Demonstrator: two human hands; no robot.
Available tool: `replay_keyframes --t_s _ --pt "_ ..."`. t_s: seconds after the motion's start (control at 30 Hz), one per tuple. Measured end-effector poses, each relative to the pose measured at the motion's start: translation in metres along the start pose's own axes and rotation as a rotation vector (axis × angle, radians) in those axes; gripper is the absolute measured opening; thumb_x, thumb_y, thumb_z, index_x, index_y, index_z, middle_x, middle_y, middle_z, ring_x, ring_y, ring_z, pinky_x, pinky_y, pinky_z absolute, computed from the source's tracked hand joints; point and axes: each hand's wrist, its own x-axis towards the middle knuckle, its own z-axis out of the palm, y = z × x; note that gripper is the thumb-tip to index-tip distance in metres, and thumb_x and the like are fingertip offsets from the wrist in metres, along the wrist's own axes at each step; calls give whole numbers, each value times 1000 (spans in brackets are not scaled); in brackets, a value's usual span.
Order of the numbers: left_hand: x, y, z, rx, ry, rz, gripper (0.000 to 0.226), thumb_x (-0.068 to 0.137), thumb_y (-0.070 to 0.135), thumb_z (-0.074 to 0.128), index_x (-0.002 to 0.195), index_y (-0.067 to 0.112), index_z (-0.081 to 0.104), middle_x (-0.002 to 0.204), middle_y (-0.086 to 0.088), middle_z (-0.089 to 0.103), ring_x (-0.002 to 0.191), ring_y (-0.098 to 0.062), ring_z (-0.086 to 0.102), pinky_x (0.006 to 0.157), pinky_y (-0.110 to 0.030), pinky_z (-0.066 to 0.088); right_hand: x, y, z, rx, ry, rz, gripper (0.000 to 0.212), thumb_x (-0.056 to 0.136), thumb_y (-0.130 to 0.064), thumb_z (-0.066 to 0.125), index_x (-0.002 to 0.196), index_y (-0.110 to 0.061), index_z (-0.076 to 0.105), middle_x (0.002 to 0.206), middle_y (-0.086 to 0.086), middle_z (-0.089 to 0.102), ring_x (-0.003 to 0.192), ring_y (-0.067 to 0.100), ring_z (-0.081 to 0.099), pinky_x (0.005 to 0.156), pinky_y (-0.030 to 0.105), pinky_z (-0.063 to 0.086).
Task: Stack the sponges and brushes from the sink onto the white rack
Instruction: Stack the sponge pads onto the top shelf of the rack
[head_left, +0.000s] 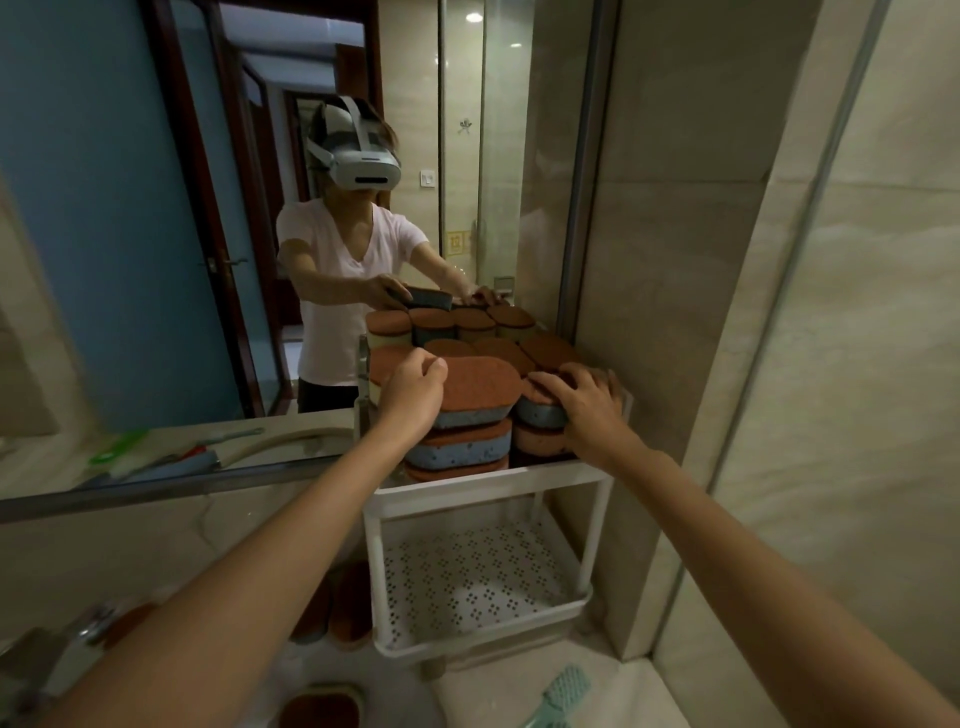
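The white rack (483, 486) stands against the mirror, its top shelf packed with stacked sponges, rust-brown scrub sides up over blue or yellow foam. My left hand (413, 387) grips the left end of the top sponge (480, 387) on the front stack. Fingers spread, my right hand (584, 402) presses on a sponge (540, 413) atop the right stack. The perforated lower shelf (472, 577) holds nothing. Another sponge (319, 709) lies at the bottom edge, and a green brush (563, 693) rests on the counter.
A mirror (156, 234) behind the rack reflects a person in a headset and the sponge stacks. Two sponges (335, 608) stand on edge left of the rack. A chrome tap (78, 642) sits at lower left. A tiled wall (727, 260) closes the right side.
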Motion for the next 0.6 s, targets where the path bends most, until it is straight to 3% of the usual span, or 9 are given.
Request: replay_keyframes --t_s 0.17,0.33,0.5,0.6 --pt "-3 -6 -3 -76 -1 48 20 98 24 38 97 13 54 79 5 50 87 -17 49 77 -30 37 -1 0 1 16 -6 16 63 89 -27 58 143 -34 28 146 15 25 137 37 22 117 50 7" --pt "-3 -12 1 -60 -22 19 20 98 23 38 93 13 54 83 0 53 88 -20 49 74 -28 35 -2 -3 -2 11 -39 19 63 89 -31 57 144 -34 26 146 15 24 137 37 21 116 51 8" --pt "-6 -14 6 379 123 116 32 98 25 33 100 4 57 101 -14 58 98 -29 54 77 -33 39 -3 -4 -6 28 -66 24 65 88 -35 58 144 -34 25 146 15 25 136 38 22 115 51 11" --pt "-8 -12 5 742 259 364 31 92 23 37 97 3 61 90 -16 63 86 -35 62 73 -38 49 -5 -6 -11 61 -92 26 72 83 -43 62 144 -33 25 144 15 27 135 37 22 115 51 11"
